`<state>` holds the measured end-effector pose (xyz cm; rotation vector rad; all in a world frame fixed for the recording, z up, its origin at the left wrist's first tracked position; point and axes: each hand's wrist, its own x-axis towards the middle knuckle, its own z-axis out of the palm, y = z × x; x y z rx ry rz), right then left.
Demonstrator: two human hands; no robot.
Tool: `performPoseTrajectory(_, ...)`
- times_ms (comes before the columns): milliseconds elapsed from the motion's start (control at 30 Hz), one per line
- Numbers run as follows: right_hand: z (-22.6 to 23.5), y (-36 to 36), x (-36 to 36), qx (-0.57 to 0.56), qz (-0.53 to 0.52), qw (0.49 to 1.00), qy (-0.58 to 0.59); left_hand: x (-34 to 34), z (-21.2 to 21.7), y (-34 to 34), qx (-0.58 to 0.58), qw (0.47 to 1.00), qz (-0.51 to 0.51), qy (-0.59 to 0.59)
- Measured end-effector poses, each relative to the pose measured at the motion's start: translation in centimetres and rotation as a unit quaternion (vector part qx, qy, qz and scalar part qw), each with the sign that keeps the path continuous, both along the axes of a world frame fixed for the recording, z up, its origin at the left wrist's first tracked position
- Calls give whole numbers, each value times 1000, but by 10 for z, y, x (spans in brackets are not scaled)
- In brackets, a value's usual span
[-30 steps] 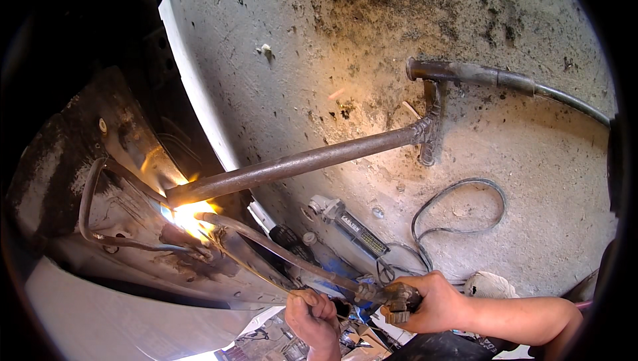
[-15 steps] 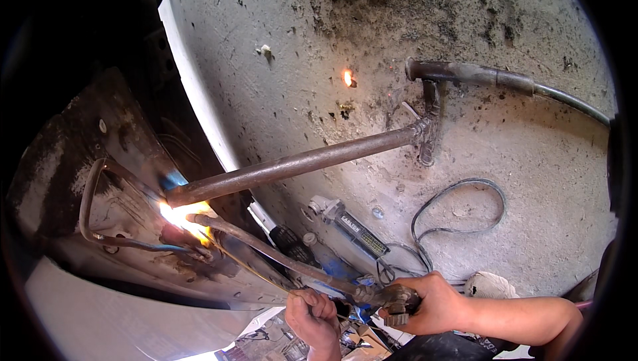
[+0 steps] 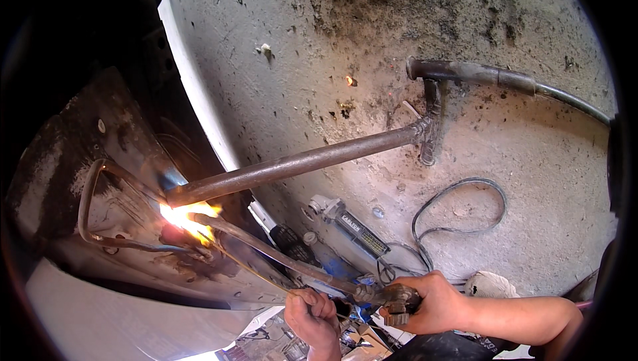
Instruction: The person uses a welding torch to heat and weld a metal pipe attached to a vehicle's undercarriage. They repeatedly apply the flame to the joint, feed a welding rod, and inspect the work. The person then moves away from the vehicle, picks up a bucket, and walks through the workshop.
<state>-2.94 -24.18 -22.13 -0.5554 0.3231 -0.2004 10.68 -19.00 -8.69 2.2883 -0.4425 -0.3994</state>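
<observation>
My right hand (image 3: 435,302) is closed around the handle of a gas welding torch (image 3: 286,263), whose long curved neck runs up and left. At its tip a bright white-yellow flame (image 3: 183,218) plays on a rusty, scorched metal panel (image 3: 143,268). Pinched in my left hand (image 3: 311,318) is a thin filler rod (image 3: 249,269), its far end reaching into the glow. A bent metal loop (image 3: 86,205) stands on the panel beside the flame. Just above the flame rests the end of a brown steel pipe (image 3: 299,165). Glare hides the exact heated spot.
Along the pipe's far end, a crosspiece joins another bar (image 3: 472,72). An angle grinder (image 3: 352,228) lies on the grey concrete, near a looped black cable (image 3: 458,205). A small flame (image 3: 350,81) burns on the concrete. Below the panel is a pale curved body panel (image 3: 133,314).
The flame at the torch tip has changed shape, with more yellow flaring to the right. The small fire on the concrete has shrunk. Both hands are almost still.
</observation>
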Motion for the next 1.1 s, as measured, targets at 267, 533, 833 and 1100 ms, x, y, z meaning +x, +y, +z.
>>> performPoseTrajectory(267, 0, 3, 1, 5, -28, 1000, 13, 0, 0, 0, 2, 1000, 2, -5)
performPoseTrajectory(533, 0, -1, -1, 14, -12, 1000, 4, 2, 1, -4, 3, 1000, 10, 8)
performPoseTrajectory(833, -1, 0, -1, 10, -36, 999, -7, 1, 1, -8, 11, 1000, 4, 7)
performPoseTrajectory(1100, -1, -3, -2, 15, -24, 999, -17, 1, 2, -10, 13, 1000, 19, 2)
